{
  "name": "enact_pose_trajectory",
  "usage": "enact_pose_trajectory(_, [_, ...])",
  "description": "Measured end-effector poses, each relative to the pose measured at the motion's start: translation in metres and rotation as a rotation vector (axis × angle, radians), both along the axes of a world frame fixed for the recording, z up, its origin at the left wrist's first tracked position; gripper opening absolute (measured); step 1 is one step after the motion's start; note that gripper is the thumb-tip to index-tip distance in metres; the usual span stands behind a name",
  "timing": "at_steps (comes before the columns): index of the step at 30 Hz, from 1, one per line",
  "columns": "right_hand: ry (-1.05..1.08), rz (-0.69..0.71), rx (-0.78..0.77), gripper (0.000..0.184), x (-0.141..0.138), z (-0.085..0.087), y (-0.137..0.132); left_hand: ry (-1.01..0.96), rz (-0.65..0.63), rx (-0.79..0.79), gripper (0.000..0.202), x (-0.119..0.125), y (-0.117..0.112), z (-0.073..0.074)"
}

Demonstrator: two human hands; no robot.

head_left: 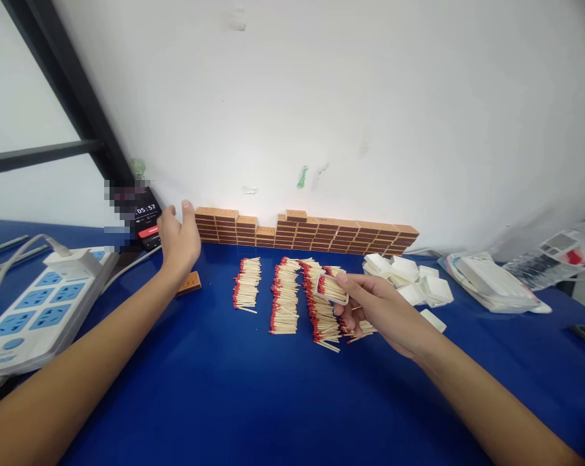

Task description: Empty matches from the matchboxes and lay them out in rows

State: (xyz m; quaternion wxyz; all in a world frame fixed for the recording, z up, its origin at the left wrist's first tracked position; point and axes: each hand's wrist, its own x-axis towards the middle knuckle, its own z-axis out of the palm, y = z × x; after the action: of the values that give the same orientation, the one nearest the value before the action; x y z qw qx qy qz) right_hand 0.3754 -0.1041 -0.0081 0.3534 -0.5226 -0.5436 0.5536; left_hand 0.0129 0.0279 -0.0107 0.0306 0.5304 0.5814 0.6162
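My right hand [380, 310] is closed on a small white inner matchbox tray [331, 288] filled with red-tipped matches, held just above the rows of loose matches [285, 298] laid out on the blue table [224, 388]. My left hand [178, 243] hovers with fingers spread near the left end of the stacked brown matchbox sleeves [302, 234] along the wall. It holds nothing. A single brown sleeve [189, 283] lies on the table just below that hand.
A pile of empty white trays [409, 279] lies right of the matches. A phone showing a timer [147, 223] leans on the wall at left, beside a white power strip [40, 304]. Plastic packets [496, 281] lie at the right.
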Motion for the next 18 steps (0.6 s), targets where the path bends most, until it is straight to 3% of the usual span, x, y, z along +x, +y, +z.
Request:
enact_pose_trajectory(2, [-0.012,0.011,0.01,0.059,-0.004,-0.001,0.0,0.053,0.002,0.06,0.051,0.016,-0.023,0.017])
enact_pose_trajectory(5, [-0.035,0.026,0.022,0.06,-0.014,-0.002,-0.001,0.415,-0.399,-0.012,0.031,0.046,-0.066,0.034])
enact_pose_trajectory(7, [-0.042,0.055,0.035,0.061,-0.022,-0.002,-0.002,0.662,-0.65,-0.024,0.036,0.064,-0.095,0.032])
enact_pose_trajectory(9, [-0.041,0.115,0.04,0.062,-0.031,-0.002,-0.005,0.827,-0.792,-0.005,0.045,0.076,-0.119,0.025])
enact_pose_trajectory(11, [-0.026,0.17,0.039,0.061,-0.038,-0.002,-0.009,0.913,-0.842,0.023,0.051,0.083,-0.135,0.016])
enact_pose_trajectory(15, [0.037,0.255,0.032,0.06,-0.052,-0.003,-0.017,0.947,-0.803,0.075,0.031,0.083,-0.153,0.012])
enact_pose_trajectory(18, [0.036,0.298,0.039,0.059,-0.059,-0.004,-0.023,0.923,-0.782,0.081,0.029,0.072,-0.161,0.012])
